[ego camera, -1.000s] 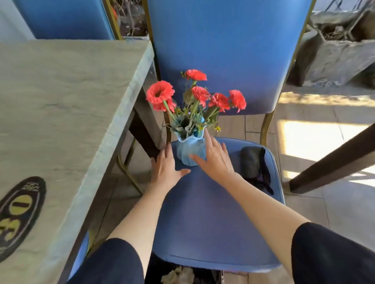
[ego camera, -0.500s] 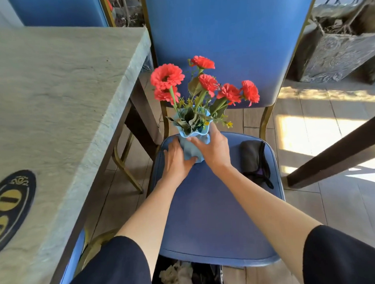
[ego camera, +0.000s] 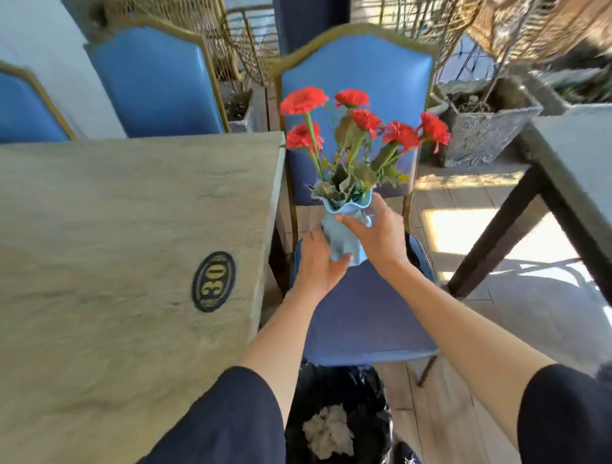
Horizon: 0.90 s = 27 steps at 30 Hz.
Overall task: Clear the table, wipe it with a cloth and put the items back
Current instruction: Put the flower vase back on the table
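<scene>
A sunlit dining area with a stone-look tabletop [ego camera: 103, 242] on the left, bare apart from its oval 30 badge [ego camera: 213, 281]. Nearest, a black-lined bin [ego camera: 337, 425] holds a crumpled wad of paper. Beyond it, over the blue chair seat [ego camera: 365, 317], the left hand [ego camera: 316, 259] cups the base of the pale blue vase [ego camera: 344, 237] and the right hand [ego camera: 381, 235] wraps its side, both closed on it. Clearing looks done and wiping probably too; returning the red flowers [ego camera: 359, 122] remains.
</scene>
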Available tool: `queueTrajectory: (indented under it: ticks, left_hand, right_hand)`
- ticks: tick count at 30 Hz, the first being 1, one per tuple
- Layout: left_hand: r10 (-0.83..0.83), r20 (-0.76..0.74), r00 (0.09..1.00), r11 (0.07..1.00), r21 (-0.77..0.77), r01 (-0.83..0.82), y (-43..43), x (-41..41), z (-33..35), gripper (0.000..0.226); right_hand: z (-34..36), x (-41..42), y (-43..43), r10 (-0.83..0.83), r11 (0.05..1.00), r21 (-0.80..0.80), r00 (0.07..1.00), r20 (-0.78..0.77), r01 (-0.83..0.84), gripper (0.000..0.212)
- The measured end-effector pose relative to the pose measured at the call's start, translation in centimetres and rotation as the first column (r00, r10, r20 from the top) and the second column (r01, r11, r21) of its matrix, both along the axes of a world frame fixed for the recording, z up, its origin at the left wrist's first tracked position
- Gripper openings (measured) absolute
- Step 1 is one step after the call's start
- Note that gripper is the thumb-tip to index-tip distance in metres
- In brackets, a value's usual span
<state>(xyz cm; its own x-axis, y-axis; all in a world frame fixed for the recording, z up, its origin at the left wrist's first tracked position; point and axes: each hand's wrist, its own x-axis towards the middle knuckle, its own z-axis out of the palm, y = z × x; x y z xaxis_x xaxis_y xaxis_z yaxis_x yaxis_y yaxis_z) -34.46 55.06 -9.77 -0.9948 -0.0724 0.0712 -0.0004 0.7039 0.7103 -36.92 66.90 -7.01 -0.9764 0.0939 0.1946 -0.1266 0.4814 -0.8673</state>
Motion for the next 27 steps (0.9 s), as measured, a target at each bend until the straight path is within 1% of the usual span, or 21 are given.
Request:
queueTrajectory:
  ticks: [3,5,8,12,15,20,23,26,27]
  left_hand:
    - [-0.028,-0.027,0.999,1.0,-0.007,0.028,-2.9,4.0,5.0,0.074]
    - [-0.009,-0.058,0.998,1.0,0.018,0.01,-5.3,6.3,7.7,0.074]
    - [0.014,-0.083,0.996,1.0,-0.014,-0.015,-8.9,9.3,11.1,0.071]
    - [0.094,-0.117,0.989,0.995,-0.013,-0.096,-14.3,12.4,14.2,0.08]
    - [0.155,-0.137,0.978,0.986,-0.032,-0.161,-19.4,14.3,15.0,0.08]
    - [0.22,-0.094,0.971,0.969,-0.09,-0.228,-29.8,16.9,16.0,0.071]
    - [0.232,-0.059,0.971,0.966,-0.098,-0.237,-37.0,18.3,15.6,0.069]
    - [0.209,-0.076,0.975,0.972,-0.088,-0.216,-44.5,19.4,14.4,0.08]
    - [0.208,-0.089,0.974,0.973,-0.083,-0.215,-46.9,19.7,13.9,0.08]
  right_hand:
    - [5.5,4.1,-2.0,-0.013,1.0,-0.016,1.0,-0.013,0.013,0.053]
    - [8.8,6.4,-3.8,-0.015,0.999,-0.032,1.0,-0.014,0.014,0.051]
    - [12.3,9.2,-7.3,0.008,0.999,-0.039,0.998,-0.055,-0.01,0.048]
    - [15.2,11.4,-12.9,0.095,0.995,-0.036,0.993,-0.075,-0.098,0.048]
    - [16.5,12.7,-17.9,0.163,0.986,-0.021,0.982,-0.098,-0.165,0.051]
    - [16.9,14.6,-28.4,0.233,0.971,-0.036,0.969,-0.082,-0.236,0.053]
    - [16.3,15.8,-35.8,0.224,0.972,-0.054,0.973,-0.064,-0.227,0.052]
    - [14.8,17.1,-43.6,0.186,0.98,-0.066,0.982,-0.042,-0.189,0.048]
    - [14.2,17.5,-46.2,0.174,0.981,-0.084,0.984,-0.029,-0.176,0.047]
